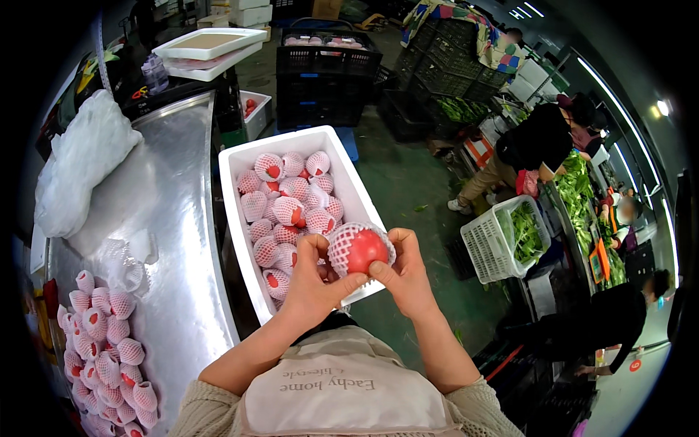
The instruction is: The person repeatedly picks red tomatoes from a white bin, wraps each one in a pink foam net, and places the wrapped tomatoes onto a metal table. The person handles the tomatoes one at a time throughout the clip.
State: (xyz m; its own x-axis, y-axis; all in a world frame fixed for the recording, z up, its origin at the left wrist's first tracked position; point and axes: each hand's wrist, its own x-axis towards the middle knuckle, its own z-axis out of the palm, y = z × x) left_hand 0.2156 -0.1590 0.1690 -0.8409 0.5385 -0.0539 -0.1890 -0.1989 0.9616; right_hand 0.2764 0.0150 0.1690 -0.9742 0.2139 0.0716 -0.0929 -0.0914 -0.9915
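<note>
Between my two hands is a round red tomato [370,251] partly wrapped in a white foam net sleeve [339,247]. My left hand [314,280] grips its left side, fingers curled round the net. From the other side my right hand [408,273] holds it, the thumb pressed on the bare red skin. Below and beyond them stands a white foam box [231,211] with many tomatoes in foam nets [293,188]. On the metal table [178,218] at left lies a heap of netted tomatoes [109,368]. Loose foam nets [122,264] rest behind that heap.
A white plastic bag [91,160] sits on the table's far left. Black crates [320,80] are stacked beyond the box. To the right stand a white basket of greens [502,244] and a long bench of leafy vegetables [575,193], with several people working there.
</note>
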